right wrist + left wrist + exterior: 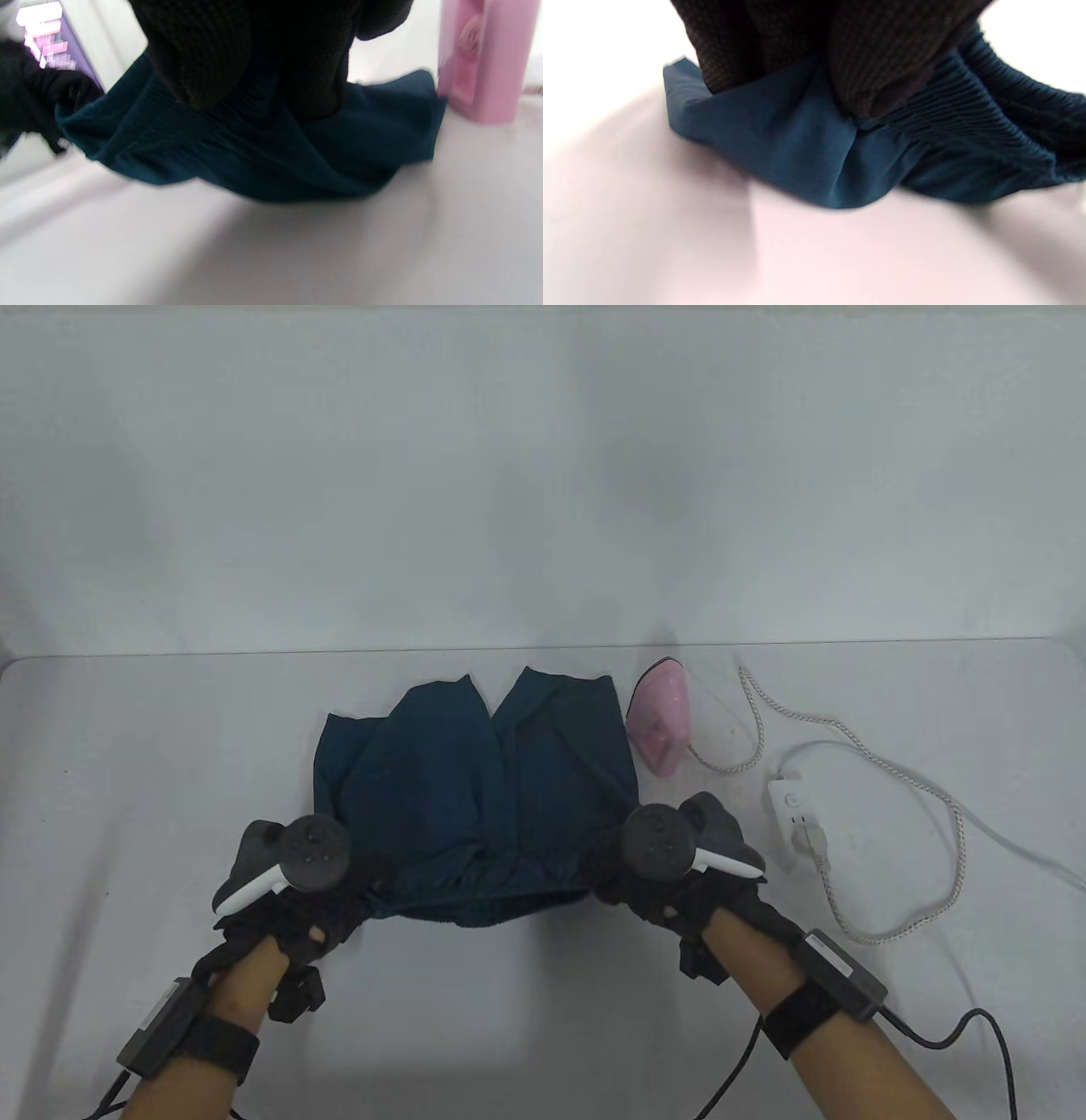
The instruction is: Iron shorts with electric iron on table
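Table view: dark teal shorts [475, 780] lie on the white counter [127, 780], legs pointing away. The left hand [297, 891] and right hand [662, 874] each pinch an end of the elastic waistband [971, 123], lifting it slightly. A pink electric iron [660, 717] stands just beside the shorts' right leg, plugged into a power strip [793, 814].

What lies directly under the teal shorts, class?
Under the shorts only the white table shows. Each hand's grip, left and right, holds the waistband; anything beneath the cloth is hidden.
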Action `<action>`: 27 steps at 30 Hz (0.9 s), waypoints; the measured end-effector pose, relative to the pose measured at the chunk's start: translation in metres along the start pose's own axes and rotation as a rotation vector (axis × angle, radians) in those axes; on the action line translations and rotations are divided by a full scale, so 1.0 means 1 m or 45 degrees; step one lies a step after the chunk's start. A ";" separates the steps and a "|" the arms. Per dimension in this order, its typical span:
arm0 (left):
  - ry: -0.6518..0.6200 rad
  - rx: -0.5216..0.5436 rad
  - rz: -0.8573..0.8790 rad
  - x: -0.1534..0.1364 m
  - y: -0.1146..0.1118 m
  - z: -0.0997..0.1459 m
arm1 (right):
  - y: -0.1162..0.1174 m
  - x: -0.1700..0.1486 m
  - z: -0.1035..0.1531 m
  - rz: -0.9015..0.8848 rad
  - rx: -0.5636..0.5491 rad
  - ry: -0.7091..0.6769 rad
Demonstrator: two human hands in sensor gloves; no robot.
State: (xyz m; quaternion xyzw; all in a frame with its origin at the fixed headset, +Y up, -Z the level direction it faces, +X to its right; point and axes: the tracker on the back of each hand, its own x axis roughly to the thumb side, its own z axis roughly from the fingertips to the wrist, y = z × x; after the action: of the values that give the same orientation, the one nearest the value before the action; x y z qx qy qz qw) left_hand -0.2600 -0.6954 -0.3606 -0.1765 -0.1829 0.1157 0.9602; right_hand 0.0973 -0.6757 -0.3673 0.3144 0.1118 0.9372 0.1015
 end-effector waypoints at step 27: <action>-0.006 -0.571 -0.584 0.056 -0.045 0.023 | 0.081 0.034 0.035 0.104 0.573 -0.202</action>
State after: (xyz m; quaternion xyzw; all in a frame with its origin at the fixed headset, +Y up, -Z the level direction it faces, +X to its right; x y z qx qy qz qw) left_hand -0.2108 -0.7139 -0.3060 -0.3376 -0.2411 -0.1464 0.8980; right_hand 0.0821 -0.7394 -0.2988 0.4061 0.2965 0.8644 -0.0006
